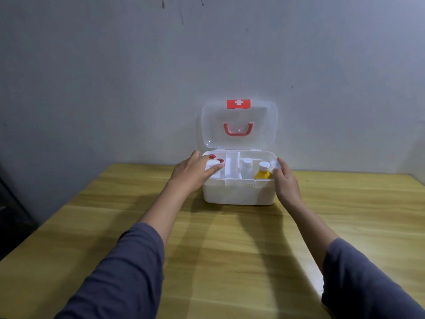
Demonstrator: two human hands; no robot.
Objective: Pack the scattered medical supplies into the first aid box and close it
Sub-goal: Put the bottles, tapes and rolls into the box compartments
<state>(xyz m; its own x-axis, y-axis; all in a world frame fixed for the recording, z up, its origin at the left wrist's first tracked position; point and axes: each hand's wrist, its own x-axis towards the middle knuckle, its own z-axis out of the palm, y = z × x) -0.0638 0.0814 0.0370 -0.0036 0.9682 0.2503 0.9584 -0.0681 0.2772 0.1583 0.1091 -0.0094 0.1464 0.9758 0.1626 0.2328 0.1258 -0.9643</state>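
Note:
The white first aid box [239, 192] stands open at the far side of the wooden table, its clear lid [264, 125] upright with a red handle and a red cross latch. My left hand [190, 173] is over the box's left compartment, gripping a white item with red rings [215, 163]. My right hand [286, 180] is at the box's right rim, fingers pinched on a small pale item [274, 166] that is too blurred to identify. Inside the right compartment stand a white-capped bottle [246, 165] and a yellow bottle [263, 174] with a white cap.
The wooden table [230, 249] stretches from the box toward me, with my two grey-sleeved forearms above it. A grey wall rises directly behind the lid. The table's left edge drops off to a dark floor area.

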